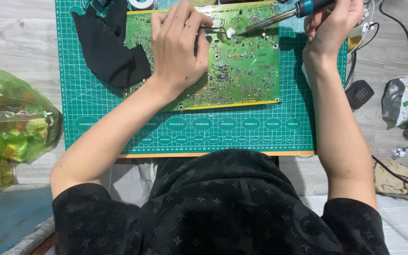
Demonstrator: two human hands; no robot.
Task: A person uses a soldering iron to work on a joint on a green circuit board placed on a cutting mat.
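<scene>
A single overhead view looks straight down past the wearer's black patterned top [223,208], close above the work; the green gridded cutting mat [190,127] fills the upper middle; the pale wood-grain tabletop [15,38] runs off either edge; forearms enter from below.

A green circuit board [242,71] with a slightly shiny face and small metal parts is being shown on a matt green rubbery mat [95,108]. A soldering iron [284,16] with a smooth metal shaft and a blue plastic grip is being seen above it. A soft black cloth [107,47] is lying matt and creased. The worktop [15,38] is looking like pale grey wood grain. A glossy, crinkled green plastic bag [10,118] is shining.
</scene>
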